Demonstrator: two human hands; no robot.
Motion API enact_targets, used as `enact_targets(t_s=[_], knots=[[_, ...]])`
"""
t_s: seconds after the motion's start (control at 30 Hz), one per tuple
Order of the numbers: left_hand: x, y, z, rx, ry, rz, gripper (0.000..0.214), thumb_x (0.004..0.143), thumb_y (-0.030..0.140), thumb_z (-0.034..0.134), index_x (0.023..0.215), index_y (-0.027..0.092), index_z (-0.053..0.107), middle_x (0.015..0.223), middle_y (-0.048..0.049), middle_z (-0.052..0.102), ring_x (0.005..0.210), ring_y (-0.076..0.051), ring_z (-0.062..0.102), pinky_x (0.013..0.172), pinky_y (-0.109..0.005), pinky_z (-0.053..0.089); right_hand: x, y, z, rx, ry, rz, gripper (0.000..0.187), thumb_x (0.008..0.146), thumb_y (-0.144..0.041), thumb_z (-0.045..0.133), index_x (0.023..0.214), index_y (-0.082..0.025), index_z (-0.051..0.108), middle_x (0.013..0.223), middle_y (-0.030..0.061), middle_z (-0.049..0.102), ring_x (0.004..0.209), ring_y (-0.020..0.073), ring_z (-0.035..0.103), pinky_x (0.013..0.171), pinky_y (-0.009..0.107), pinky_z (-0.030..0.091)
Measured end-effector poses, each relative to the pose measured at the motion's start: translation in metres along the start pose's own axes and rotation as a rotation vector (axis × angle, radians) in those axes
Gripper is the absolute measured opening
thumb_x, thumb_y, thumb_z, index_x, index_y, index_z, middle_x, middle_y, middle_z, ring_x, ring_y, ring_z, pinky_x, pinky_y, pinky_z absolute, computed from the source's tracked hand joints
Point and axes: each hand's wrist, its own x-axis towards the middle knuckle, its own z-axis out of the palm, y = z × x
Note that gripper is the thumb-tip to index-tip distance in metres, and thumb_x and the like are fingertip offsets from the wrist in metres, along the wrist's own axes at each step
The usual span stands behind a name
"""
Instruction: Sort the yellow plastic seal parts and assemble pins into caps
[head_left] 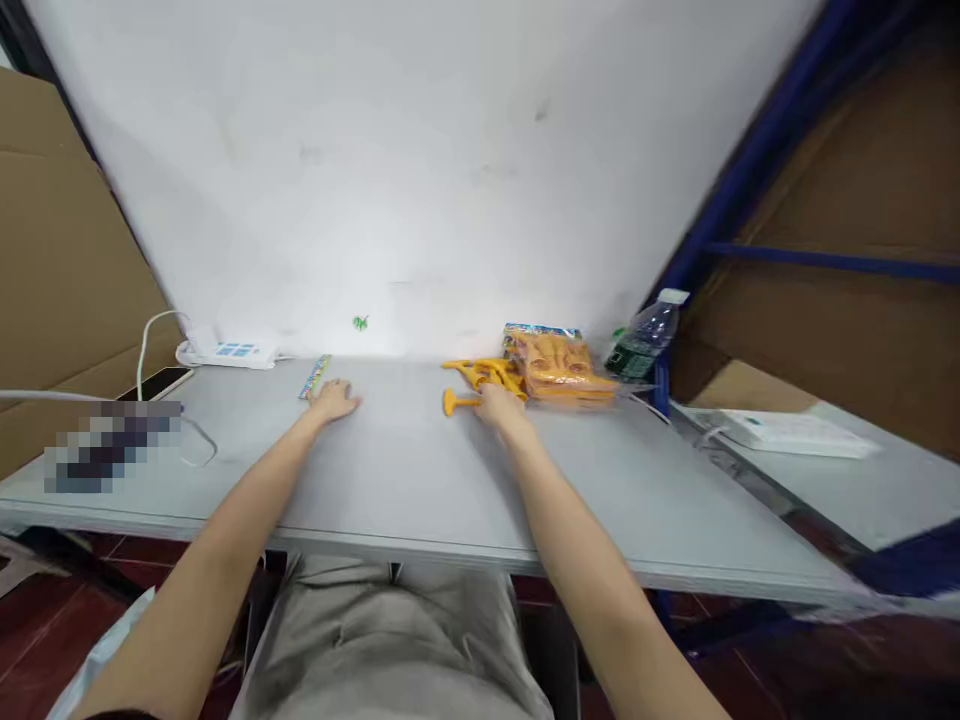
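Note:
Both my arms stretch across a grey table (420,480) toward the white wall. My left hand (334,399) lies flat on the table with its fingers out, touching the near end of a narrow colourful strip of packaging (315,377). My right hand (499,402) rests over a yellow plastic toy piece (459,402), its fingers curled on it. More yellow toy parts (484,372) lie just behind that hand. A clear bag of orange toys (559,367) with a colourful header card lies to their right.
A plastic water bottle (643,338) leans at the table's far right corner by a blue rack post (739,170). A white power strip (229,352), cables and a phone (157,382) sit at far left. Cardboard stands left. A second table (847,480) holding a white box lies right.

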Motion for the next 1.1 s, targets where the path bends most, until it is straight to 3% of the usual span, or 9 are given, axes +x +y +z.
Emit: enact_targets(t_s=[0.23, 0.33, 0.47, 0.63, 0.8, 0.97, 1.03, 1.1], knots=[[-0.006, -0.002, 0.001, 0.042, -0.052, -0.053, 0.069, 0.089, 0.058, 0.029, 0.152, 0.030, 0.028, 0.162, -0.0040, 0.015, 0.148, -0.035, 0.013, 0.113, -0.068, 0.015, 0.001, 0.009, -0.005, -0.028, -0.038, 0.066, 0.038, 0.088, -0.013, 0.049, 0.124, -0.011, 0.061, 0.125, 0.0188, 0.062, 0.119, 0.0281, 0.059, 0.095, 0.037, 0.047], [-0.005, -0.003, 0.000, 0.049, -0.066, -0.037, 0.070, 0.089, 0.060, 0.027, 0.153, 0.031, 0.024, 0.162, -0.0032, 0.012, 0.149, -0.036, 0.011, 0.113, -0.068, 0.014, 0.004, 0.013, -0.006, -0.002, -0.034, 0.059, 0.034, 0.087, -0.018, 0.055, 0.119, -0.013, 0.064, 0.123, 0.0178, 0.063, 0.118, 0.0293, 0.060, 0.094, 0.038, 0.048], [-0.001, -0.007, -0.002, 0.048, -0.095, -0.013, 0.071, 0.089, 0.060, 0.027, 0.154, 0.030, 0.023, 0.162, -0.0037, 0.011, 0.149, -0.036, 0.010, 0.113, -0.068, 0.014, 0.011, 0.015, -0.001, 0.163, 0.079, -0.055, 0.032, 0.083, -0.027, 0.064, 0.114, -0.018, 0.068, 0.115, 0.0139, 0.067, 0.108, 0.0280, 0.063, 0.090, 0.037, 0.049], [0.002, -0.013, -0.003, 0.059, -0.138, 0.023, 0.072, 0.090, 0.059, 0.027, 0.154, 0.029, 0.020, 0.162, -0.0038, 0.008, 0.149, -0.035, 0.006, 0.112, -0.069, 0.012, 0.020, 0.002, 0.015, 0.558, 0.259, -0.297, 0.030, 0.082, -0.026, 0.063, 0.109, -0.014, 0.069, 0.105, 0.0117, 0.070, 0.094, 0.0223, 0.064, 0.087, 0.034, 0.048], [0.001, -0.017, -0.010, 0.082, -0.174, 0.077, 0.071, 0.090, 0.057, 0.028, 0.154, 0.028, 0.020, 0.162, -0.0048, 0.008, 0.149, -0.035, 0.007, 0.112, -0.069, 0.011, 0.023, -0.007, 0.029, 0.642, 0.167, -0.464, 0.023, 0.078, -0.027, 0.066, 0.098, -0.015, 0.070, 0.092, 0.0080, 0.070, 0.079, 0.0195, 0.062, 0.076, 0.033, 0.048], [0.000, -0.009, -0.025, 0.142, -0.195, 0.059, 0.065, 0.087, 0.043, 0.043, 0.150, 0.029, 0.033, 0.162, -0.0050, 0.015, 0.149, -0.035, 0.010, 0.112, -0.069, 0.012, 0.018, -0.004, 0.029, 0.522, 0.037, -0.395, 0.024, 0.075, -0.025, 0.070, 0.097, -0.015, 0.070, 0.091, 0.0068, 0.069, 0.078, 0.0184, 0.061, 0.072, 0.030, 0.045], [-0.001, 0.001, -0.028, 0.146, -0.167, 0.092, 0.065, 0.084, 0.030, 0.045, 0.148, 0.025, 0.035, 0.162, -0.0058, 0.017, 0.149, -0.032, 0.012, 0.115, -0.064, 0.013, 0.015, -0.003, 0.026, 0.503, -0.015, -0.373, 0.025, 0.076, -0.025, 0.070, 0.100, -0.015, 0.070, 0.089, 0.0057, 0.069, 0.077, 0.0175, 0.060, 0.071, 0.028, 0.045], [-0.002, 0.016, -0.028, 0.099, -0.101, 0.160, 0.063, 0.084, 0.021, 0.043, 0.146, 0.019, 0.038, 0.160, -0.0085, 0.025, 0.148, -0.026, 0.022, 0.118, -0.052, 0.020, 0.013, -0.003, 0.023, 0.488, -0.051, -0.375, 0.027, 0.077, -0.024, 0.069, 0.103, -0.016, 0.070, 0.086, 0.0045, 0.068, 0.075, 0.0164, 0.060, 0.069, 0.026, 0.044]])
